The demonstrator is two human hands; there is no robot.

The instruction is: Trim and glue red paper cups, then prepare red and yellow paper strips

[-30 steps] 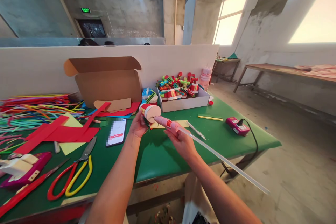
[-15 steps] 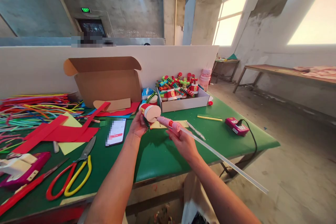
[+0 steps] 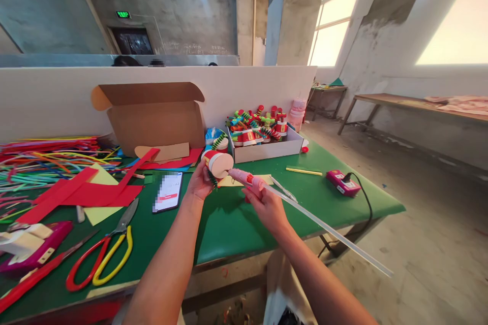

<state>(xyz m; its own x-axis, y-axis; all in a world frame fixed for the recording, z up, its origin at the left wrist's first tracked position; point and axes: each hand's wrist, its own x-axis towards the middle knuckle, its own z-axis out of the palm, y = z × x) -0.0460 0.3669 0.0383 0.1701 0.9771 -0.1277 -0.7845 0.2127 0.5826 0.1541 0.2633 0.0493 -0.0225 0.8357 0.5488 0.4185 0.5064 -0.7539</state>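
My left hand (image 3: 201, 181) is closed around a red-and-white paper cup (image 3: 221, 164), tipped so its round white end faces right. Dark green coiled pipe cleaner (image 3: 212, 179) sticks out below the cup. In my right hand (image 3: 267, 206) is a pink hot glue gun (image 3: 247, 179), its nozzle at the edge of the cup's white end; I cannot tell whether they touch. A long clear glue stick (image 3: 335, 233) runs out of the gun's back toward the lower right. Under the gun lies a pale yellow strip (image 3: 224, 182) on the green table (image 3: 217, 236).
Behind stands a white box (image 3: 267, 152) of finished cup figures, beside an open cardboard box (image 3: 156, 127). Scissors (image 3: 124, 228), a phone (image 3: 168, 192), red felt (image 3: 102, 194) and pipe cleaners (image 3: 49, 162) lie left. A purple power strip (image 3: 343, 183) sits right, its cord over the edge.
The glue stick's far end has shifted slightly up and right. My right fingers have shifted a little on the gun; the cup and left hand stay almost still.
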